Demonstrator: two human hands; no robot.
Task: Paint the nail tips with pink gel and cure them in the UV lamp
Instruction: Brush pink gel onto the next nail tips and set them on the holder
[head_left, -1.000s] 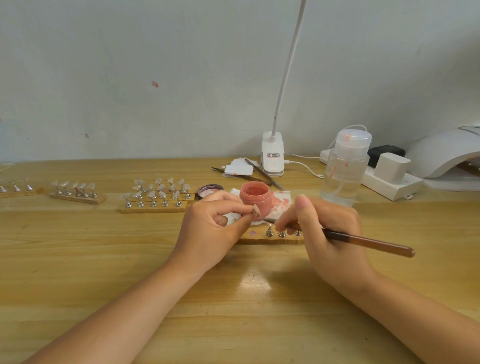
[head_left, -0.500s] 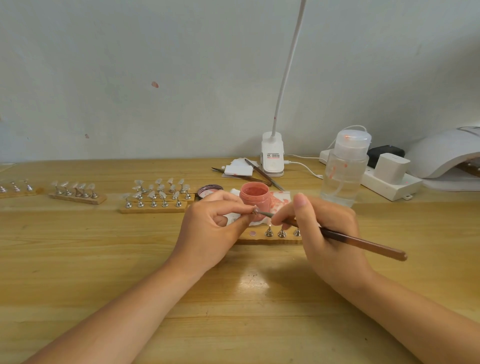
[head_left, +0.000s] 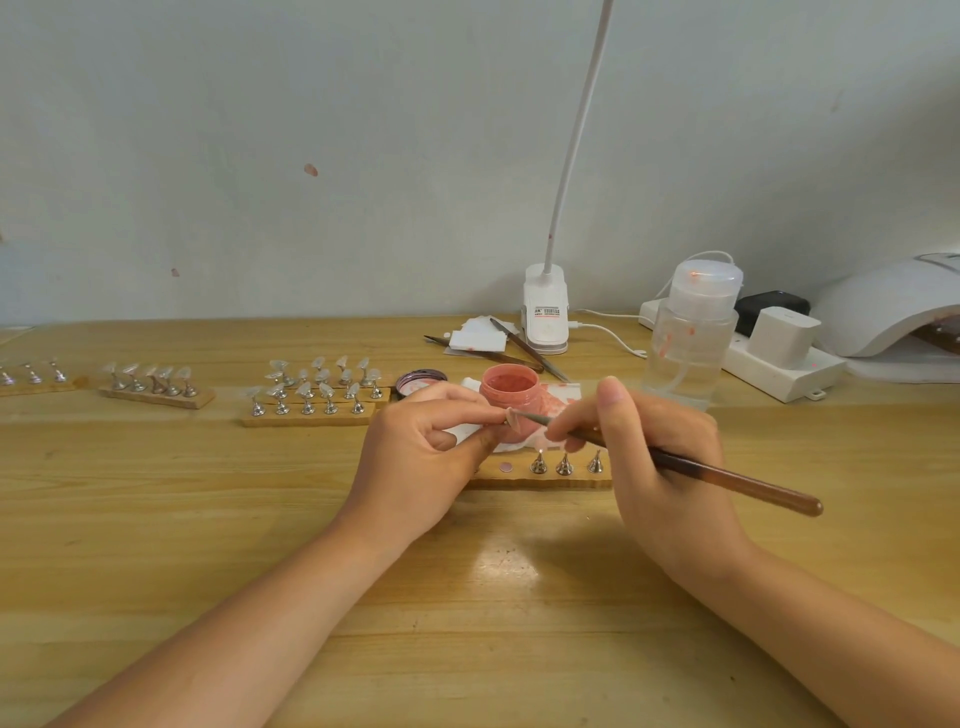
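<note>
We are in the painting step. At the centre of the frame our left hand (head_left: 421, 457) pinches a small stand with a nail tip (head_left: 514, 419) on its end, held up just in front of the open pot of pink gel (head_left: 509, 391). Our right hand (head_left: 660, 457) grips the brush (head_left: 727, 475) like a pen, fingers curled round the shaft, its fine end laid against the tip — whether bristles are loaded with gel is too small to tell.

Just below the hands lies a wooden holder strip (head_left: 540, 480) on the table (head_left: 208, 519), with three bare metal stands and a free spot beside them. Towards the left of the frame, more holder strips (head_left: 311, 397) carry tips that look clear — so we judge most of the painting is yet to be done. The UV lamp (head_left: 893, 312) sits at the right edge, well apart from the work.

Next we judge the tip needs an even, thin coat, with the left hand's grip steady and the fingers kept off the wet face, then setting the stand on the strip.
</note>
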